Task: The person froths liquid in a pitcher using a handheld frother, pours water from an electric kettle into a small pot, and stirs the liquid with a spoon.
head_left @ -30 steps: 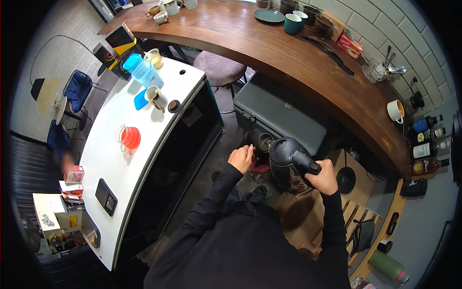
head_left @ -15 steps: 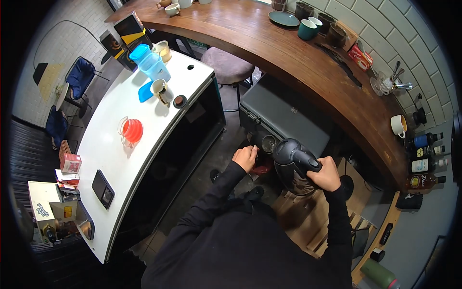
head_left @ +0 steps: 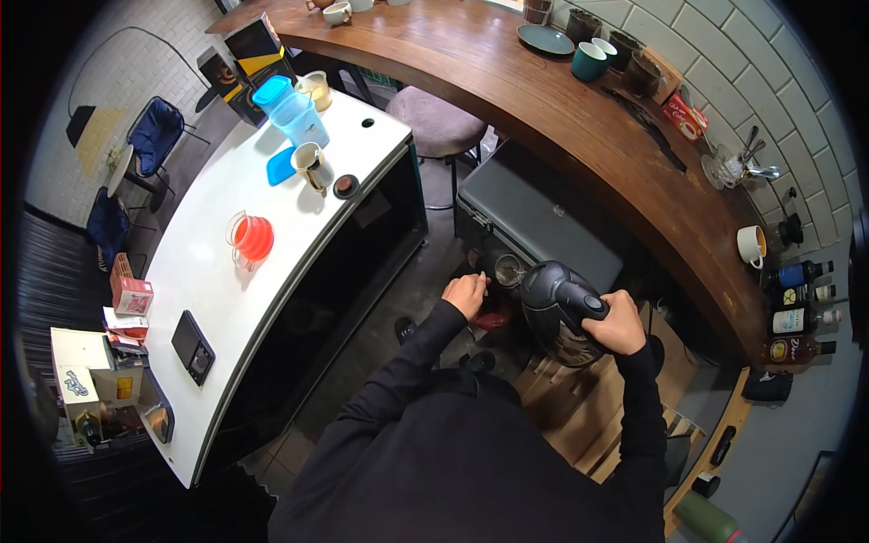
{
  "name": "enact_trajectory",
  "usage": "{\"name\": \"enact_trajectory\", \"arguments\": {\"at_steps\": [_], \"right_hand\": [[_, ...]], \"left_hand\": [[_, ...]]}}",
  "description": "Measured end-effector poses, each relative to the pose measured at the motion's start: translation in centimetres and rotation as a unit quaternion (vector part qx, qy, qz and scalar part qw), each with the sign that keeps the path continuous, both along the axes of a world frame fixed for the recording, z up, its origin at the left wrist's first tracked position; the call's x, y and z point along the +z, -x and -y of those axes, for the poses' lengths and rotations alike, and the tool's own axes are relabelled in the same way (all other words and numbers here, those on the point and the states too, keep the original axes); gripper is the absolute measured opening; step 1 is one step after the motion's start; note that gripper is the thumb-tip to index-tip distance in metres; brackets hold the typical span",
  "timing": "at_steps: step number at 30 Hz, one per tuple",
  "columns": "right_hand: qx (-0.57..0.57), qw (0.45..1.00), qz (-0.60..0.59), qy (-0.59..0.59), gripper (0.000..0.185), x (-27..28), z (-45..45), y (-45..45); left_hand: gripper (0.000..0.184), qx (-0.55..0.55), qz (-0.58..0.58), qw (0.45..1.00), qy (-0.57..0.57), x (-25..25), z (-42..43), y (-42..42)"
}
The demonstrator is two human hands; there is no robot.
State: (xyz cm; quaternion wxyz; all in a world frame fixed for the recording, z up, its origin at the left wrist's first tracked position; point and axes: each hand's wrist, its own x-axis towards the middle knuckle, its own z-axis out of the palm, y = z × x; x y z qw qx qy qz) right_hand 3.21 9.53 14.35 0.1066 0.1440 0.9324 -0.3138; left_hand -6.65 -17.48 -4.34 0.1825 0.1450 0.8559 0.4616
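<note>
Black, rounded kettle leans, spout at the dark, round, metal-looking vessel beside the left hand, whose hold I cannot tell; the right hand grips its handle.

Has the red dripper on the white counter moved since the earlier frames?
No. The red dripper keeps its place on the white counter, judged against the flat black device; only the view shifted.
</note>
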Motion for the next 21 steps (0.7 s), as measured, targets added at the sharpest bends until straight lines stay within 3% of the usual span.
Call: {"name": "enact_trajectory", "arguments": {"at_steps": [21], "right_hand": [[0.013,1.0,0.005,-0.026,0.031,0.8,0.7,0.4]], "left_hand": [[0.049,0.009,0.086,0.995,-0.048,-0.8,0.3,0.4]]}}
